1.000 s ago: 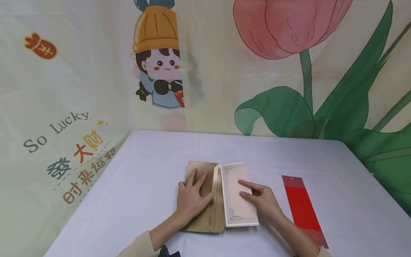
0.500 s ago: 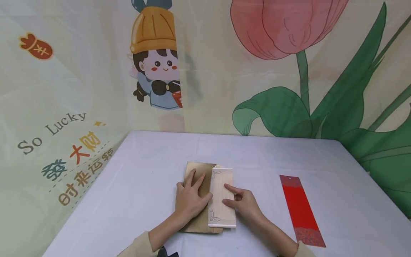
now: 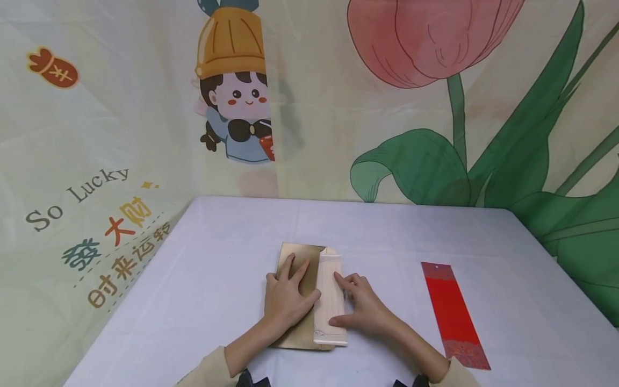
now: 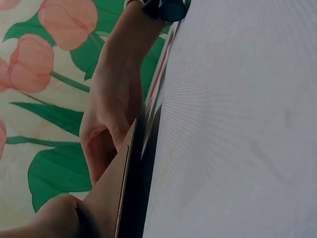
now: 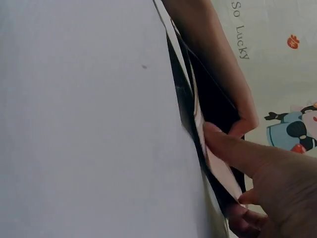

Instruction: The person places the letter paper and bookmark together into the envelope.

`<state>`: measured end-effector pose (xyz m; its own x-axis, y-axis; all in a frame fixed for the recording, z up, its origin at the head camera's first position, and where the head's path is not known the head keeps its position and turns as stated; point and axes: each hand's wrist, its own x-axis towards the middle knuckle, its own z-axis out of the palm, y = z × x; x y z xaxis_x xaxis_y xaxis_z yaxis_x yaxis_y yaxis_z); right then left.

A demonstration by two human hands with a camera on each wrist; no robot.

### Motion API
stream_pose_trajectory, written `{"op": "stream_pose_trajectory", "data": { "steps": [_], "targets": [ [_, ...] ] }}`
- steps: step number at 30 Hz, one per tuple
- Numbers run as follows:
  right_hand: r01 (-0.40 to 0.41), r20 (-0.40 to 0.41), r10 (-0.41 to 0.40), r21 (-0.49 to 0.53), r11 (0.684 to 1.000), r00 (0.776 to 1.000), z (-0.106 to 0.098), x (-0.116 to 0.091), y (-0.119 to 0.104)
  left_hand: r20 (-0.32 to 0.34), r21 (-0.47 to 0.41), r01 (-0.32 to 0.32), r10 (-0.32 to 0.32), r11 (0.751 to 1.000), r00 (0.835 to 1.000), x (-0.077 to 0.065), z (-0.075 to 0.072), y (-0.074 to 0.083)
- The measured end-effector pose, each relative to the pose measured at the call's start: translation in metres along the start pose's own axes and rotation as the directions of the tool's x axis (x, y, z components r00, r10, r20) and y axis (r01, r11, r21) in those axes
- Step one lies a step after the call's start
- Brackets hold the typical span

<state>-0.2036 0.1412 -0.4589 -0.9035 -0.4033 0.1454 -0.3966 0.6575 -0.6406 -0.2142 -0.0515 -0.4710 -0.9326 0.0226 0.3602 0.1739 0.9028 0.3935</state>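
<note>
My left hand (image 3: pixel 292 301) lies with spread fingers on a gold-brown paper envelope (image 3: pixel 307 333), pressing it to the table. Its thumb reaches the left edge of a cream card (image 3: pixel 330 301) with scroll ornaments at its corners. The card overlaps the envelope's right side as a narrow upright strip. My right hand (image 3: pixel 362 303) grips the card's right edge, thumb and index finger apart on it. In the right wrist view, the thumb presses the card's face (image 5: pixel 225 171) and the other fingers curl at its far side. The left wrist view shows the envelope (image 4: pixel 111 191) edge-on, slightly raised.
A long red paper strip (image 3: pixel 456 314), patterned at both ends and with a small hole at the top, lies on the white-covered table (image 3: pixel 232 242) to the right. Behind the table hangs a printed cloth (image 3: pixel 314 134) with a cartoon figure and a tulip.
My right hand has brought the card leftward over the envelope's right side, and less of its width shows. Its thumb and index finger have spread further apart. My left hand has stayed on the envelope.
</note>
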Motion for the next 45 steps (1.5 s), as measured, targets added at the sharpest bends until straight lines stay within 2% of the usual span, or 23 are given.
{"op": "stream_pose_trajectory", "data": {
  "steps": [3,6,13,18,25,30,33,36,45],
  "targets": [
    [0.073,-0.021,-0.075,-0.071,0.995,0.997,0.008,0.003,-0.003,0.0,0.019,-0.007,0.007,1.0,1.0,0.0,0.0,-0.001],
    [0.109,-0.034,-0.113,-0.108,0.988,0.993,0.014,0.005,-0.007,0.002,0.034,-0.008,0.008,0.999,1.0,0.0,-0.001,-0.001],
    [0.128,0.019,-0.127,-0.076,0.989,0.992,0.011,0.007,-0.008,0.013,0.043,-0.014,0.013,0.999,1.0,0.001,-0.003,0.0],
    [0.174,0.053,-0.169,-0.121,0.977,0.984,0.015,0.01,-0.011,0.01,0.054,-0.008,0.008,0.999,1.0,0.0,-0.004,-0.001],
    [0.076,0.098,-0.074,-0.023,0.997,0.992,-0.003,0.009,-0.003,0.015,0.035,-0.012,0.012,0.999,1.0,0.001,-0.004,0.001],
    [0.176,0.151,-0.165,-0.06,0.983,0.975,0.001,0.01,0.002,0.017,0.035,-0.023,0.022,0.999,1.0,0.001,-0.003,0.002],
    [0.236,0.116,-0.225,-0.088,0.968,0.967,0.01,0.012,0.001,0.012,0.039,-0.039,0.039,0.998,0.999,0.001,-0.002,0.002],
    [0.252,0.064,-0.246,-0.102,0.962,0.967,0.015,0.013,-0.002,0.0,0.041,-0.052,0.052,0.998,0.999,0.002,-0.002,0.002],
    [0.205,0.035,-0.202,-0.147,0.968,0.979,0.023,0.016,-0.014,-0.02,0.053,-0.095,0.096,0.994,0.995,0.001,0.0,0.001]
  ]
}}
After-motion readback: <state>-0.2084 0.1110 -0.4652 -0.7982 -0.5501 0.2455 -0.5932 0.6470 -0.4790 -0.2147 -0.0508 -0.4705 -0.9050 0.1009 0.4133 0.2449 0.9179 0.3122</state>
